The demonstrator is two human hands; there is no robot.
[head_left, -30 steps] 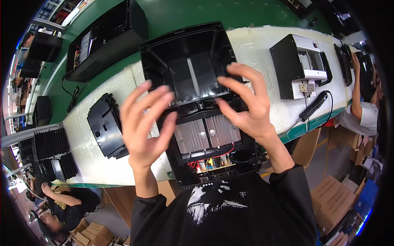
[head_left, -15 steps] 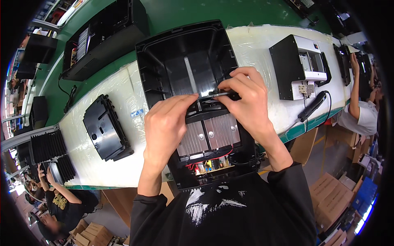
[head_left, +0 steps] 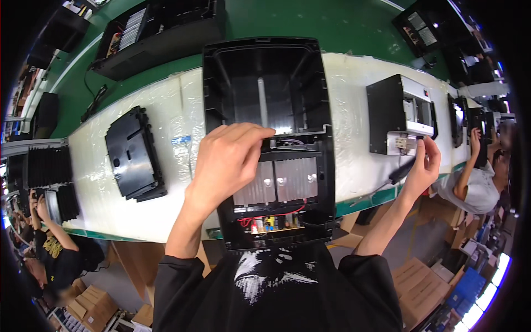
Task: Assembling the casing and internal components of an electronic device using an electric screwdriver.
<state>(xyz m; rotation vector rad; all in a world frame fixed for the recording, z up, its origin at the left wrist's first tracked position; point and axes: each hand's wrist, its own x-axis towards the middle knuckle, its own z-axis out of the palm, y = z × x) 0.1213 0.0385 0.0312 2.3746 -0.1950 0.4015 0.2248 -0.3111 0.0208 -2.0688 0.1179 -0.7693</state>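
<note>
A deep black plastic housing (head_left: 265, 50) stands open in front of me, with two ribbed metal heat sinks (head_left: 296, 180) and red wires in its nearer half. Across its middle runs a thin metal strip (head_left: 310, 131). My left hand (head_left: 229, 163) is closed at the strip's left end, fingertips pressed together on it; the palm hides part of the housing. Out to the right, my right hand (head_left: 425, 166) is closed around the upper part of a black electric screwdriver (head_left: 402, 171), whose other end points down to the left on the table.
A black and silver machine (head_left: 395, 110) stands right of the housing, a black plastic cover (head_left: 133, 155) lies left. Behind, a larger black case (head_left: 160, 41) sits on green surface (head_left: 282, 19). Cardboard boxes (head_left: 423, 288) stand below right. Other people work at both sides.
My right hand has let go of the strip and moved right to the screwdriver. My left hand stays at the strip's left end. The whole view has shifted slightly.
</note>
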